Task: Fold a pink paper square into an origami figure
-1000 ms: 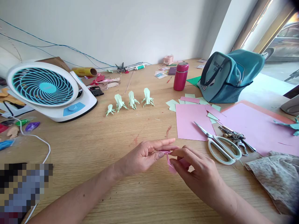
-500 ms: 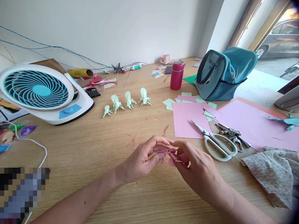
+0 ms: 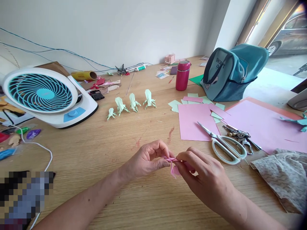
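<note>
Between my hands is a small folded pink paper piece [image 3: 173, 171], held just above the wooden table. My left hand [image 3: 152, 159] pinches a thin part of it between thumb and fingers. Around its other side, the fingers of my right hand [image 3: 203, 169] are closed, covering much of the paper. A narrow pink strip hangs down between the two hands. Beyond them stand several pale green folded paper figures [image 3: 134, 103] in a row. Scissors [image 3: 225, 145] with white handles lie to the right of my right hand, their tips on a pink sheet [image 3: 194, 123].
A white and blue fan [image 3: 43, 92] stands at the left. Behind the paper scraps are a dark pink flask [image 3: 183, 76] and a teal backpack [image 3: 230, 75]. Keys [image 3: 241, 135] lie beside the scissors, near a patterned cloth [image 3: 283, 175]. A white cable [image 3: 49, 153] runs along the left.
My fingers have shifted on the pink paper, the left ones now pinching closer to its middle. A narrow strip now shows hanging downward. The camera view has turned slightly left.
</note>
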The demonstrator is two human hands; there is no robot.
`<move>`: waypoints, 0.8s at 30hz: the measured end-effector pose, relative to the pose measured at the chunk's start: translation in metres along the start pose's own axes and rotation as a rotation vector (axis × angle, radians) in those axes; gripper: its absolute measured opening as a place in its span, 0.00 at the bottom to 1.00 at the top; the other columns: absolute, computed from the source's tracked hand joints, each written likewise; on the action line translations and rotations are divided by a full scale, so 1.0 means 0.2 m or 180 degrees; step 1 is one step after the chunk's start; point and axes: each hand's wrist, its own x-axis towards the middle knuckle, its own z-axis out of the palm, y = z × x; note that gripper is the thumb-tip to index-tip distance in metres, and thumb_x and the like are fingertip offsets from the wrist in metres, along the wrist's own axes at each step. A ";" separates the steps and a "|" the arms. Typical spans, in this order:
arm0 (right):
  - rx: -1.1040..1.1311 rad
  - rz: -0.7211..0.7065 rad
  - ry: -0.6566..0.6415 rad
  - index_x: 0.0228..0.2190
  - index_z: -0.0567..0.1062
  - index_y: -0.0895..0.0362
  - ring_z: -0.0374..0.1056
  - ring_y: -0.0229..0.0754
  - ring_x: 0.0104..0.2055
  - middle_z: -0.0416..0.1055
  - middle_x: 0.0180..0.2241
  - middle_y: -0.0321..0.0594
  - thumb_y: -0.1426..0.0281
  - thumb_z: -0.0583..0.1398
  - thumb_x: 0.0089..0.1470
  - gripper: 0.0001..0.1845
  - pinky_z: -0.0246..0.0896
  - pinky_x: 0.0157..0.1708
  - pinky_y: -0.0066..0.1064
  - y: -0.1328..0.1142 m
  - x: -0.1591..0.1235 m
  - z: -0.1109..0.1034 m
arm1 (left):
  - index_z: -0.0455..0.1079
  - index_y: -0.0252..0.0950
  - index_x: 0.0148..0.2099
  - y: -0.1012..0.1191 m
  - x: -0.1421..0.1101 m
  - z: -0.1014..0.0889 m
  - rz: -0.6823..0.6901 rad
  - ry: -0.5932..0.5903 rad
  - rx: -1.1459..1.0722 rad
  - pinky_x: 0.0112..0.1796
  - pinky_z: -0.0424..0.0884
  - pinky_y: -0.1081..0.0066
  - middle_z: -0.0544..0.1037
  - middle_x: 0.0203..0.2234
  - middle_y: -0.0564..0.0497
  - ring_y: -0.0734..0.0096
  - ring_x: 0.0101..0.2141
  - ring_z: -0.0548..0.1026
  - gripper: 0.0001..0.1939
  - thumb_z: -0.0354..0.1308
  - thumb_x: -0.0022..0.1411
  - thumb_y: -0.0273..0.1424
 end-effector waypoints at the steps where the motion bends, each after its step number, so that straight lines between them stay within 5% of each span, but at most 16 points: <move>1: 0.0000 -0.0024 0.0008 0.33 0.73 0.58 0.59 0.34 0.23 0.67 0.25 0.34 0.76 0.58 0.64 0.06 0.54 0.25 0.27 0.00 0.00 0.00 | 0.67 0.33 0.36 0.00 0.00 -0.01 -0.0060 -0.0071 -0.0259 0.38 0.70 0.74 0.77 0.36 0.49 0.74 0.36 0.75 0.12 0.67 0.62 0.32; 8: 0.0017 -0.0120 0.0051 0.33 0.73 0.58 0.58 0.34 0.23 0.66 0.25 0.34 0.76 0.58 0.64 0.06 0.53 0.24 0.29 -0.01 0.01 -0.01 | 0.69 0.32 0.34 -0.02 0.02 -0.03 -0.0265 -0.0168 -0.0719 0.30 0.63 0.79 0.77 0.33 0.50 0.78 0.31 0.71 0.15 0.71 0.58 0.36; 24: 0.0261 -0.0250 0.0142 0.39 0.74 0.57 0.61 0.35 0.24 0.68 0.27 0.35 0.77 0.59 0.63 0.05 0.54 0.26 0.30 -0.02 -0.01 -0.03 | 0.73 0.33 0.34 -0.02 0.01 -0.02 -0.0064 0.0007 -0.0881 0.38 0.70 0.76 0.80 0.35 0.50 0.75 0.34 0.76 0.10 0.70 0.59 0.31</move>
